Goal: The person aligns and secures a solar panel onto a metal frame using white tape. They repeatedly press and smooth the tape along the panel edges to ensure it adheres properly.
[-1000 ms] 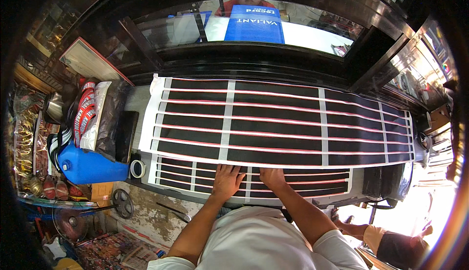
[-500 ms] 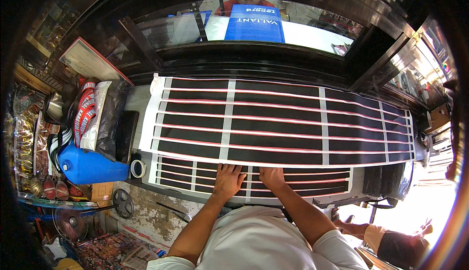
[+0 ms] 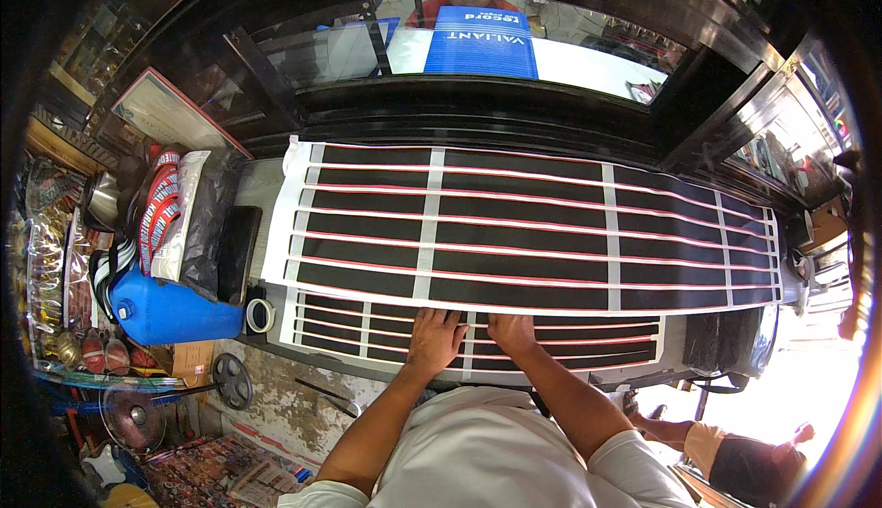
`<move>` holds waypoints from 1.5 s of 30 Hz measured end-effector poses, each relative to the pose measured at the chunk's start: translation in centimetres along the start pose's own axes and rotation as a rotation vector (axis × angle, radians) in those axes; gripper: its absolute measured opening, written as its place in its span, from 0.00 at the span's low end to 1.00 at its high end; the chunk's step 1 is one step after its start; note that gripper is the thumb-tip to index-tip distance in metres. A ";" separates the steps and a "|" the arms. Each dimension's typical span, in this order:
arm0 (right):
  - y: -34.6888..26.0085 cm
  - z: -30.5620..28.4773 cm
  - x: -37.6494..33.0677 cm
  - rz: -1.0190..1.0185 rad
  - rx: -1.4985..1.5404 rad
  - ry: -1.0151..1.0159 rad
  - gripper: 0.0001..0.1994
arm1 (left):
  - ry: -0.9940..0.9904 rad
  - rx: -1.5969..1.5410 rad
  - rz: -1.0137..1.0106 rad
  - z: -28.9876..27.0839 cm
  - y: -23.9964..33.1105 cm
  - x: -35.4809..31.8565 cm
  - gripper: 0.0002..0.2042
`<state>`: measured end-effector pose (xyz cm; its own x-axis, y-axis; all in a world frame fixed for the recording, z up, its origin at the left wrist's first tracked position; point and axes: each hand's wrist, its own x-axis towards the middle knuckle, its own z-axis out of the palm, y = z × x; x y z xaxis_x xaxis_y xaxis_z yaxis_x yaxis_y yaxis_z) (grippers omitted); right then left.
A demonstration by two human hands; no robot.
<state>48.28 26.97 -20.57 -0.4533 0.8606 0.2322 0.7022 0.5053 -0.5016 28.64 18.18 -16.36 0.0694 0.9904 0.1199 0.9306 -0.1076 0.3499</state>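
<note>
A large white sheet [image 3: 542, 223] printed with black panels, thin red lines and grey cross strips lies along the counter. Its near edge overlaps a smaller sheet [image 3: 340, 329] of similar pattern. On the smaller sheet rests my left hand [image 3: 435, 341], palm down, fingers stretched out and slightly apart, their tips at the large sheet's near edge. Close by on its right, my right hand [image 3: 512, 333] is also on the smaller sheet, up against that same edge. Its fingertips are hidden, either curled or under the large sheet.
At the counter's left stand a blue jerrycan [image 3: 179, 310], a roll of tape [image 3: 260, 316] and stacked bags with red printed strips [image 3: 161, 200]. A black-framed glass cabinet [image 3: 478, 108] borders the far side. Dark plastic-wrapped bundles [image 3: 721, 338] sit at the right end. Another person's leg [image 3: 703, 444] shows lower right.
My left hand has shifted slightly to the right along the large sheet's near edge. My right hand and both sheets look the same.
</note>
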 end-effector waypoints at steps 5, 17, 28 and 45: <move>0.1 0.4 -0.1 0.145 0.025 -0.226 0.18 | -0.024 -0.026 -0.004 0.3 0.2 0.3 0.23; 0.4 2.0 0.0 -0.040 -0.008 0.039 0.16 | -0.144 -0.173 -0.143 0.9 -0.6 2.4 0.16; 1.1 3.4 -0.8 -0.058 -0.116 -0.008 0.22 | 0.130 -0.358 -0.303 3.1 -0.7 3.1 0.20; 0.8 2.6 -0.6 -0.035 -0.124 -0.019 0.20 | 0.024 -0.297 -0.068 3.3 -1.1 5.0 0.21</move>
<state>47.70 26.70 -23.23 -0.4886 0.8413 0.2314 0.7477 0.5404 -0.3859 29.13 23.57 -19.24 -0.0012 0.9942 0.1079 0.7868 -0.0657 0.6137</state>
